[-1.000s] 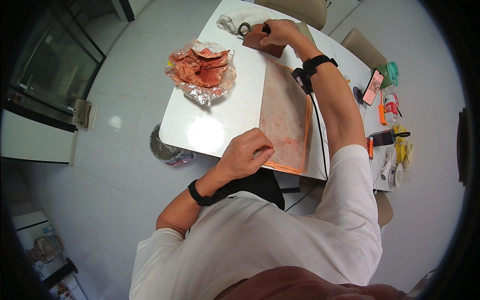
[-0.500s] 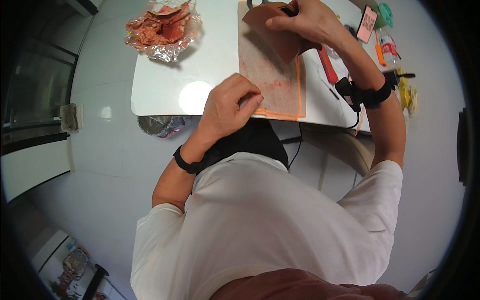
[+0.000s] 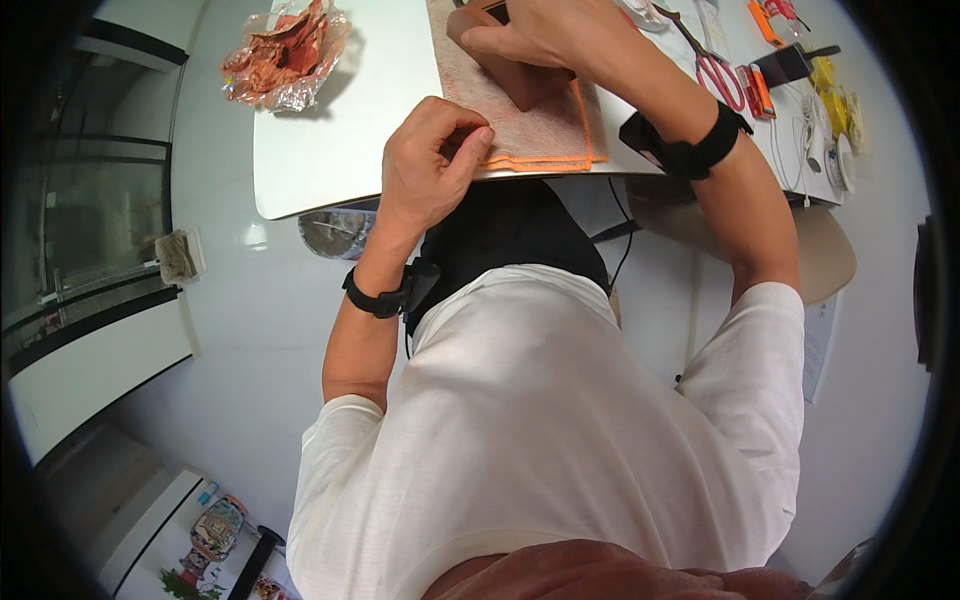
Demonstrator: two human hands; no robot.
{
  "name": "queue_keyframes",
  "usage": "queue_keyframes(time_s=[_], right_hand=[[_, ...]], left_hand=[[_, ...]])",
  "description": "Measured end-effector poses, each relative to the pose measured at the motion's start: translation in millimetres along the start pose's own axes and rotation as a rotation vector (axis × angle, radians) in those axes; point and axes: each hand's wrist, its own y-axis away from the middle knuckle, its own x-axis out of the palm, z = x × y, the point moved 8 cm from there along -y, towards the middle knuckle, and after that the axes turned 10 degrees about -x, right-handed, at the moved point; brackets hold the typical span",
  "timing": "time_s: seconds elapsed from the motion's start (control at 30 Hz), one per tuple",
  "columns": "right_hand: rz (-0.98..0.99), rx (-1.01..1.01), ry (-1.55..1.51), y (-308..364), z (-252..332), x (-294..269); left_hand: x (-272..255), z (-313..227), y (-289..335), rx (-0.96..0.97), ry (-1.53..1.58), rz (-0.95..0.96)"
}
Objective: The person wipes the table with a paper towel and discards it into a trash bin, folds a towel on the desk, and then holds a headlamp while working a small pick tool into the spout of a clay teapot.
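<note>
My right hand [image 3: 555,40] grips a brown leather-like piece [image 3: 520,85] with a dark rectangular opening at its top. The piece is over a greyish cloth [image 3: 515,135] with orange edging and faint reddish smears. My right fingers are partly cut off by the upper frame edge. At the near-left side of the cloth, my left hand [image 3: 425,160] is closed, with the thumb pressed to the curled index finger. Whether anything sits in that pinch I cannot make out. A black strap with a small device is on each of my forearms.
Crumpled clear plastic with reddish-brown pieces [image 3: 285,55] lies on the white table [image 3: 330,165] at the left. Red-handled scissors [image 3: 720,85], an orange-and-red tool [image 3: 762,90], white cables [image 3: 805,150] and a yellow packet [image 3: 832,100] are to the right. A beige chair [image 3: 825,255] stands below.
The view has shifted, so the table sits higher in the picture. My right hand still holds the brown piece over the cloth; the red-handled scissors now show beside my right forearm.
</note>
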Motion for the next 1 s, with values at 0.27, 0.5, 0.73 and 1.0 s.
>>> queue_keyframes(time_s=[0.27, 0.5, 0.73, 1.0], right_hand=[[0.07, 0.157, 0.104, -2, -21, 11], [0.095, 0.223, -0.024, 12, -45, -13], [0.065, 0.322, 0.08, 50, -112, -67], [-0.027, 0.093, 0.27, -13, -201, -57]], left_hand=[[22, -7, -6, 0.049, -0.131, -0.008], [32, -32, -17, 0.015, -0.084, -0.038], [31, -42, -27, -0.039, -0.082, 0.024], [16, -38, -36, -0.024, -0.052, 0.03]])
